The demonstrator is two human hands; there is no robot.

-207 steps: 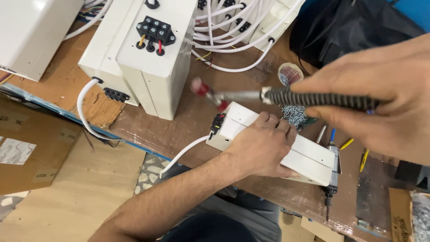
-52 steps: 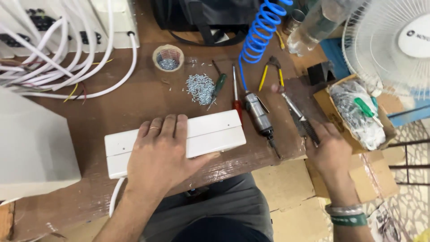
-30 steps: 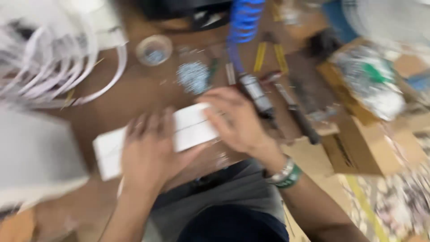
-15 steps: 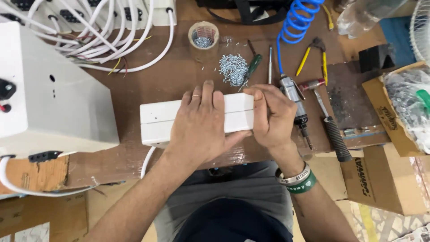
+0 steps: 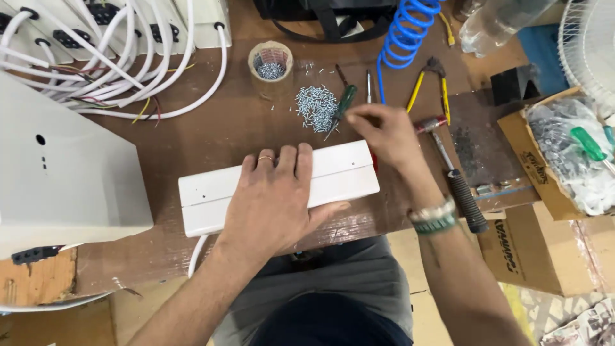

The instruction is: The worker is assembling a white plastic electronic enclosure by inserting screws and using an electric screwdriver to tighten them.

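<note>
nearest, the left hand [image 5: 272,195] lies flat, fingers spread, on a long white box [image 5: 278,186] at the near edge of a brown bench [image 5: 211,134]. just beyond its right end, the right hand [image 5: 384,131] curls loosely, fingertips at a screw pile [image 5: 315,107]; whether it grips anything i cannot tell. beside it lie a green screwdriver [image 5: 343,106] and a hammer [image 5: 451,173]. at right, a brown carton [image 5: 544,186] holds clear bags. farther back stand a tape roll [image 5: 270,67], white cables [image 5: 128,57] and a blue coiled hose [image 5: 400,32].
</note>
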